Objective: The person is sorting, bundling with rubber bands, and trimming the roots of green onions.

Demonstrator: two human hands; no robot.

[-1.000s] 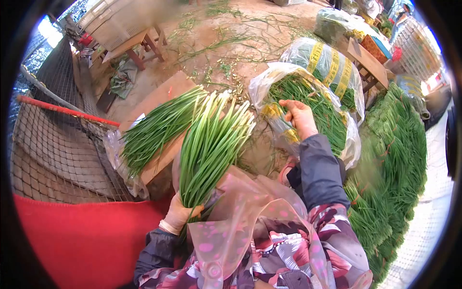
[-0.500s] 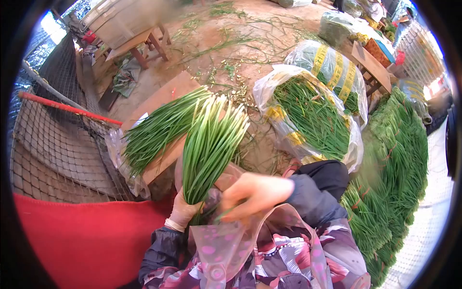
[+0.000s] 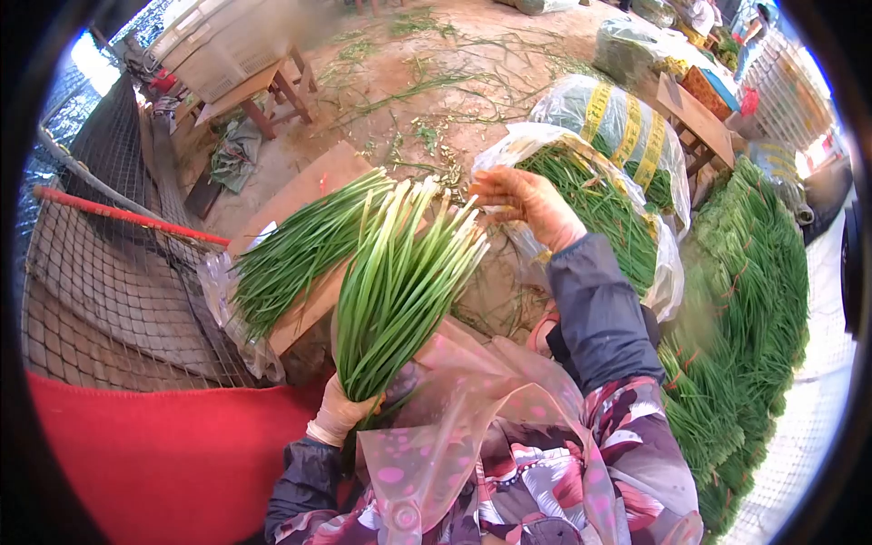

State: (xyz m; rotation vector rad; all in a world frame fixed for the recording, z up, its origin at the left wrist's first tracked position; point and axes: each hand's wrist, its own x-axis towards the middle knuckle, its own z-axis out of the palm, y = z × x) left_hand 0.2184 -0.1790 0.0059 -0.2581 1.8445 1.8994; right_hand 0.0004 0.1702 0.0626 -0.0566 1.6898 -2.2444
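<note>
My left hand [image 3: 341, 413], in a thin glove, is closed round the lower green part of a bunch of garlic chives [image 3: 391, 300]. The pale stem ends fan out upward, away from me. Just right of those ends, my right hand [image 3: 534, 207] is raised with its fingers stretched toward them; nothing shows in it. Beside the held bunch, a second pile of chives [image 3: 304, 238] lies on a brown board [image 3: 318, 177]. A clear bag of chives [image 3: 595, 204] stands beyond my right forearm.
Tied chives [image 3: 740, 336] are heaped along the right side. Behind the open bag lies another plastic bag with yellow tape [image 3: 627, 127]. Red cloth [image 3: 173, 454] and black netting [image 3: 109, 291] lie at left. A crate [image 3: 222, 54] sits on a wooden bench at the back left.
My right hand has moved from low beside my left hand, up and away to the chives' pale ends. The held bunch has spread slightly wider to the right.
</note>
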